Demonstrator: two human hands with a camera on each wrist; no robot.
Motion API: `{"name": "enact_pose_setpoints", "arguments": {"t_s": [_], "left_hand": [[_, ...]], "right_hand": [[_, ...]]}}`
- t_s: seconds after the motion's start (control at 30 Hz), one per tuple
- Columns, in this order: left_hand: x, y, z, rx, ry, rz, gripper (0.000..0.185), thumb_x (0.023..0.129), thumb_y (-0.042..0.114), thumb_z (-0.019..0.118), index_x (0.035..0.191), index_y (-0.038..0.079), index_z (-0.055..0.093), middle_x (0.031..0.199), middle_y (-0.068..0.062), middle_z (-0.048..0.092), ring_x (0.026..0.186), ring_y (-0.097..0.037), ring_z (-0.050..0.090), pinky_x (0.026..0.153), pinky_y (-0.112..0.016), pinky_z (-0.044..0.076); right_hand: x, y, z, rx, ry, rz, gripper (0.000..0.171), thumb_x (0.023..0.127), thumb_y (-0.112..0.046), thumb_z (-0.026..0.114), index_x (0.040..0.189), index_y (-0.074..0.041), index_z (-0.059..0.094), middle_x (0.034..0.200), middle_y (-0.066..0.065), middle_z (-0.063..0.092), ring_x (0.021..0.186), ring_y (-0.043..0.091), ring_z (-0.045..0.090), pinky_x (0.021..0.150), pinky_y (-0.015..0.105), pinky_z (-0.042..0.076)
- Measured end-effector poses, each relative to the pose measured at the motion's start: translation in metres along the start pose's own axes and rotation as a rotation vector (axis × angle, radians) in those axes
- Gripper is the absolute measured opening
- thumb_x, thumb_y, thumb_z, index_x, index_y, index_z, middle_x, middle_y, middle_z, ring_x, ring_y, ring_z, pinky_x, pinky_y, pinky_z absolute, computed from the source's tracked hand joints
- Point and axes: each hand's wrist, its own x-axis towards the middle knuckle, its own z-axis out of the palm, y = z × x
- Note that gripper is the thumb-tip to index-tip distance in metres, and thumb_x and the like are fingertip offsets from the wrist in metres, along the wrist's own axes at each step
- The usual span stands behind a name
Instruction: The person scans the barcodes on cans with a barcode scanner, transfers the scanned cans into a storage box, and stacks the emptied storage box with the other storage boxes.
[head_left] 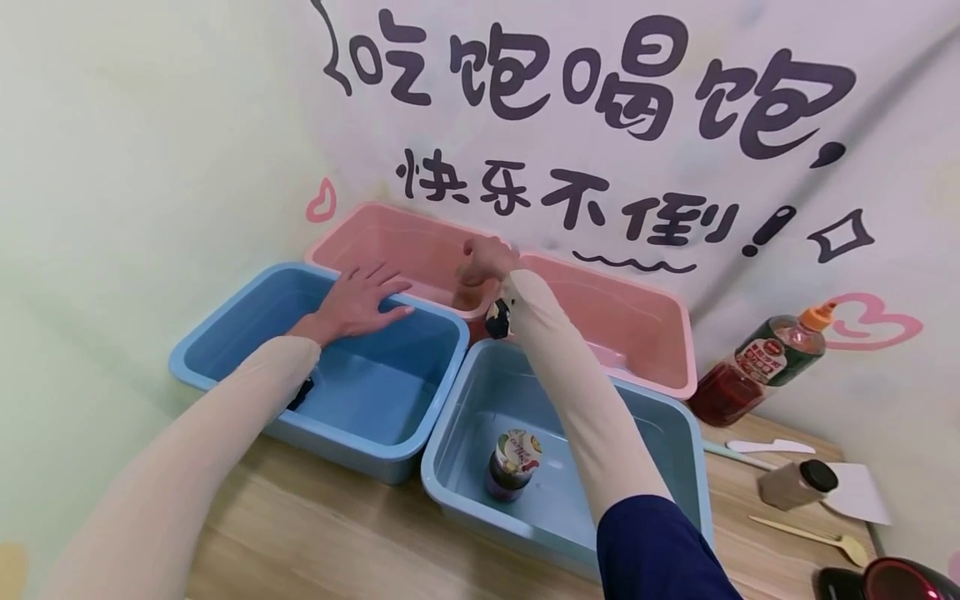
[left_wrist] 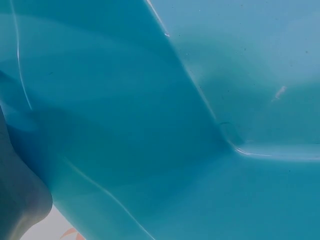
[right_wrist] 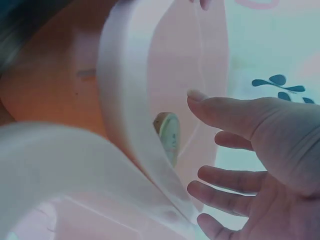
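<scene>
My left hand (head_left: pixel 358 302) lies flat with fingers spread on the far rim of the left blue bin (head_left: pixel 360 396). The left wrist view shows only that bin's blue inner wall (left_wrist: pixel 200 125). My right hand (head_left: pixel 487 260) hovers over the right end of the left pink bin (head_left: pixel 390 242), holding nothing. In the right wrist view its fingers (right_wrist: pixel 220 140) are relaxed and apart, close to the pink rim (right_wrist: pixel 125 100). A small round-lidded jar (right_wrist: pixel 167 136) shows just past that rim, apart from the hand. Another jar (head_left: pixel 513 462) with a printed lid stands in the right blue bin (head_left: pixel 465 417).
A second pink bin (head_left: pixel 637 325) sits at the back right. On the wooden table to the right are a sauce bottle with an orange cap (head_left: pixel 757 362), a black-capped shaker (head_left: pixel 795 483), a white spatula (head_left: pixel 772 447) and a wooden spoon (head_left: pixel 817 537). The wall stands directly behind the bins.
</scene>
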Motion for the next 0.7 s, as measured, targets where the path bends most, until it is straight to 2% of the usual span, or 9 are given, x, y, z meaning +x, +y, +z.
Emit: {"name": "enact_pose_setpoints", "arguments": {"t_s": [0.17, 0.43, 0.53, 0.63, 0.7], "left_hand": [[0.004, 0.002, 0.001, 0.002, 0.008, 0.011, 0.065, 0.095, 0.059, 0.051, 0.145, 0.019, 0.052, 0.154, -0.013, 0.047, 0.143, -0.038, 0.037, 0.12, -0.063, 0.023], [0.003, 0.003, 0.002, -0.003, 0.011, 0.004, 0.062, 0.093, 0.053, 0.057, 0.144, 0.018, 0.054, 0.153, -0.013, 0.048, 0.144, -0.038, 0.037, 0.119, -0.063, 0.023], [0.003, 0.002, 0.002, -0.006, 0.014, 0.002, 0.062, 0.093, 0.053, 0.057, 0.144, 0.018, 0.054, 0.153, -0.013, 0.048, 0.144, -0.038, 0.037, 0.119, -0.063, 0.024], [0.002, 0.002, 0.002, -0.008, 0.012, 0.006, 0.062, 0.094, 0.054, 0.056, 0.144, 0.017, 0.054, 0.153, -0.013, 0.047, 0.143, -0.038, 0.037, 0.119, -0.064, 0.024], [0.002, 0.002, 0.002, -0.007, 0.011, 0.007, 0.062, 0.095, 0.054, 0.055, 0.144, 0.017, 0.053, 0.153, -0.014, 0.047, 0.143, -0.039, 0.037, 0.118, -0.064, 0.024]], "right_hand": [[-0.018, 0.002, -0.011, 0.039, 0.026, -0.06, 0.059, 0.09, -0.027, 0.071, 0.143, -0.014, 0.05, 0.136, 0.011, 0.056, 0.11, 0.028, 0.055, 0.1, 0.045, 0.048], [-0.053, 0.006, -0.022, 0.038, 0.06, -0.162, 0.064, 0.089, -0.036, 0.074, 0.143, -0.011, 0.051, 0.144, 0.014, 0.054, 0.119, 0.027, 0.053, 0.104, 0.044, 0.05], [-0.07, 0.009, -0.021, 0.049, 0.08, -0.21, 0.06, 0.089, -0.031, 0.076, 0.14, -0.011, 0.054, 0.142, 0.013, 0.055, 0.12, 0.027, 0.052, 0.101, 0.043, 0.051], [-0.091, 0.013, -0.017, 0.061, 0.096, -0.264, 0.054, 0.088, -0.024, 0.077, 0.137, -0.012, 0.056, 0.137, 0.011, 0.057, 0.114, 0.023, 0.054, 0.096, 0.039, 0.053], [-0.106, 0.017, -0.013, 0.077, 0.1, -0.291, 0.056, 0.087, -0.02, 0.077, 0.138, -0.014, 0.056, 0.132, 0.01, 0.06, 0.101, 0.025, 0.061, 0.085, 0.037, 0.056]]}}
